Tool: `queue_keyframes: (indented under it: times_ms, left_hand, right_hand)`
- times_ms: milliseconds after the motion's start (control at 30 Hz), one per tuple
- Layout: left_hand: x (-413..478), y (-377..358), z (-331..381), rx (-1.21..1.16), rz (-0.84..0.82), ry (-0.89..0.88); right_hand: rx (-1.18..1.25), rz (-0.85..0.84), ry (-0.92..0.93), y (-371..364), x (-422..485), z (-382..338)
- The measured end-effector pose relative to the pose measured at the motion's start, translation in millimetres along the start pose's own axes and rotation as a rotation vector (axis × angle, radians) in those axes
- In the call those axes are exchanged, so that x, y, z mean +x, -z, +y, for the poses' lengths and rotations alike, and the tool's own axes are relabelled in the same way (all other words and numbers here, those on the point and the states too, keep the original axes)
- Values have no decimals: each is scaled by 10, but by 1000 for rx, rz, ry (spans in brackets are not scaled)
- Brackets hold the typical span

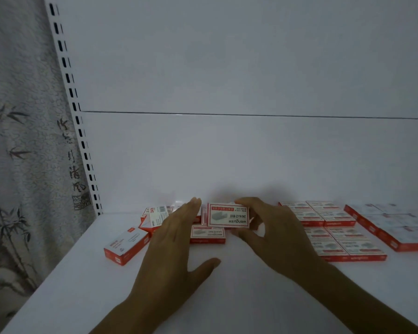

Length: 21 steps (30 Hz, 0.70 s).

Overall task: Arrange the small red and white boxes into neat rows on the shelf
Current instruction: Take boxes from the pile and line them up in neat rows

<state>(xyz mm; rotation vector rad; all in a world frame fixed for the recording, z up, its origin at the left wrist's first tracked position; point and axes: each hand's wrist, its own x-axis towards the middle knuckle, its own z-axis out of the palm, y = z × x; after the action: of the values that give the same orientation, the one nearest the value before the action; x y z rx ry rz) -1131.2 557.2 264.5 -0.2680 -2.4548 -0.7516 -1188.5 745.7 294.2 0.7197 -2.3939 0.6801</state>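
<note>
A small red and white cardboard box [228, 215] is up off the white shelf [227, 297], pinched in the right hand [273, 233]; the left hand [171, 249] reaches flat-fingered, grasping nothing, toward loose boxes [152, 219]. Neat rows [333, 230] lie right.

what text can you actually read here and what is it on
"wengu", upside down: held box in the right hand.
"24/6", upside down: same box; the rest is blurred.
"24/6": tilted box at the pile's left.
Arranged boxes on the right: print too blurred.
Curtain: brush characters, unreadable.
</note>
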Motion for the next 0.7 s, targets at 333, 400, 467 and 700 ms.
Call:
queue_keyframes:
  times_ms: [333, 400, 467, 700]
  left_hand:
    - [277, -252, 622, 88, -141, -206]
    - [366, -384, 795, 56, -130, -191]
    - [433, -538, 988, 25, -131, -169]
    - [596, -1040, 1409, -10, -153, -115]
  right_hand:
    - [-170, 4, -31, 962, -192, 593]
    - [-168, 14, -45, 1097, -250, 762]
    - [-158, 22, -48, 1206, -304, 921]
    - [-133, 25, -30, 1359, -374, 1389]
